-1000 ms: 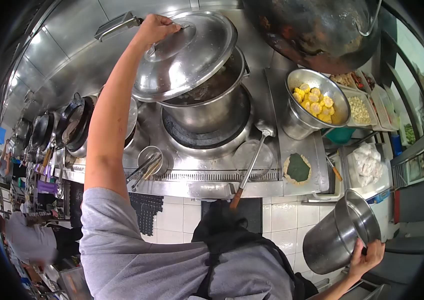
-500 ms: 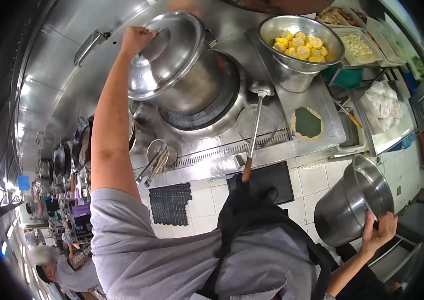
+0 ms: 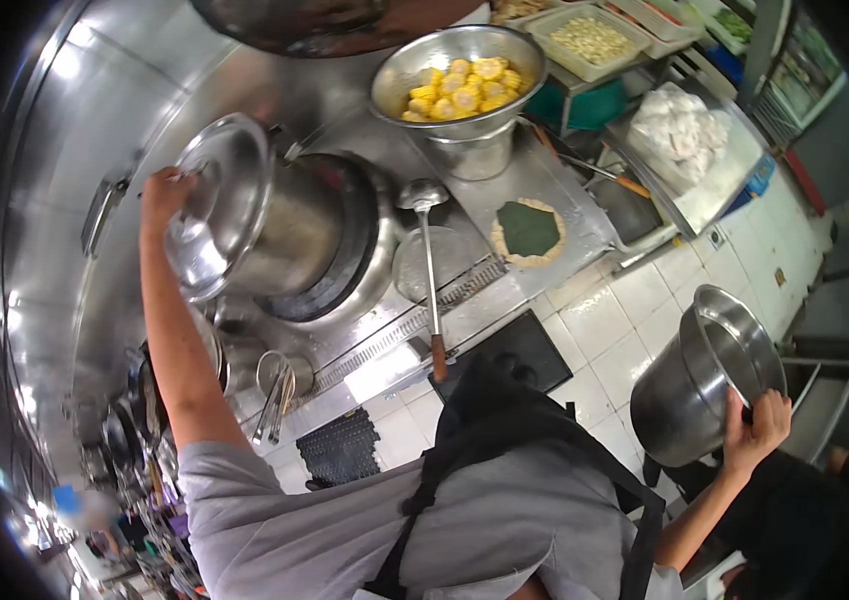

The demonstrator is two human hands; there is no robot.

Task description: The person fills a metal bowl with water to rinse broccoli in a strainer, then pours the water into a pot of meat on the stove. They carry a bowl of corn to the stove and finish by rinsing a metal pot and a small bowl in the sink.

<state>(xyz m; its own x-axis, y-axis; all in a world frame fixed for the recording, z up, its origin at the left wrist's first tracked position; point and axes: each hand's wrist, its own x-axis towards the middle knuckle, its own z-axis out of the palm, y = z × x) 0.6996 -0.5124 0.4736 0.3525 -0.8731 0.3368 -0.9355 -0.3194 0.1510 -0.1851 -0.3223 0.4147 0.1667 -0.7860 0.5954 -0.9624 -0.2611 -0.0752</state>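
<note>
My left hand (image 3: 167, 192) is closed around the handle of a round metal lid (image 3: 243, 160). That lid covers the mouth of a large stockpot (image 3: 300, 225), which stands on a dark burner ring (image 3: 353, 235) at the left of the stove. Off to the right, my right hand (image 3: 760, 432) grips the rim of a deep metal pot (image 3: 663, 405). This pot is tilted over the floor, its mouth facing up and to the right.
A long-handled ladle (image 3: 429, 260) lies across the stove's front edge. Behind it, a metal bowl of corn pieces (image 3: 385, 92) rests on a smaller pot (image 3: 475, 155). Food trays (image 3: 595, 65) and a white plastic bag (image 3: 680, 130) stand at the back right. Utensils poke from a container (image 3: 275, 375).
My view has turned to the right, so the stove and corn bowl appear farther left. My left hand stays on the lid, and my right hand still holds the deep pot.
</note>
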